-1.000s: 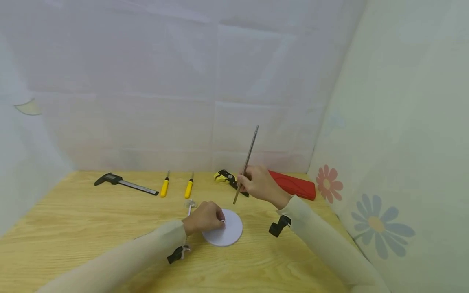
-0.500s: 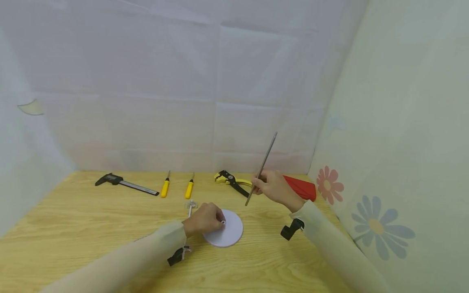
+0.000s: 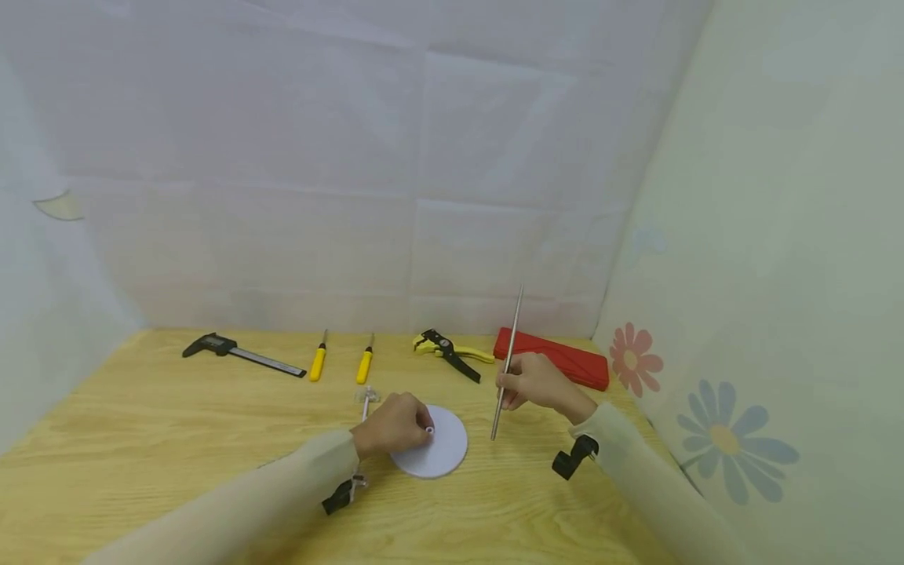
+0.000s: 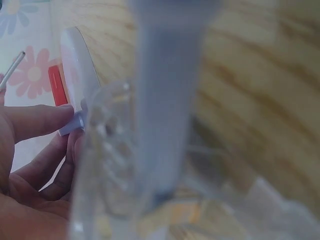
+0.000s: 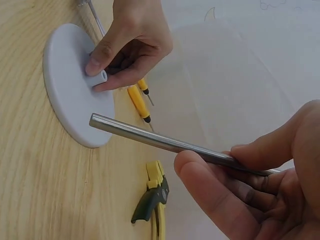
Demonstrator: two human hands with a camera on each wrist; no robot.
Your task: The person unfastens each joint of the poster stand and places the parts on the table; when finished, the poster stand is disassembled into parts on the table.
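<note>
Wooden desk [image 3: 176, 439], items as found. Right hand [image 3: 538, 384]: fingers curled round a thin metal rod [image 3: 507, 362], held near upright, slightly tilted, lower end just above the desk, right of the white round base [image 3: 441, 451]. Left hand [image 3: 392, 424]: fingers curled, fingertips pinching the short white socket [image 3: 429, 429] at the centre of the white round base, which lies flat on the desk. Clear clip piece with a short stem [image 3: 366, 399]: just behind the left hand. Back row, left to right: black calliper [image 3: 236, 351]; two yellow-handled screwdrivers [image 3: 318, 361], [image 3: 364, 362]; black-and-yellow pliers [image 3: 449, 351]; red case [image 3: 554, 357] behind the right hand. Both sleeves pale, each wrist carrying a black mount.
</note>
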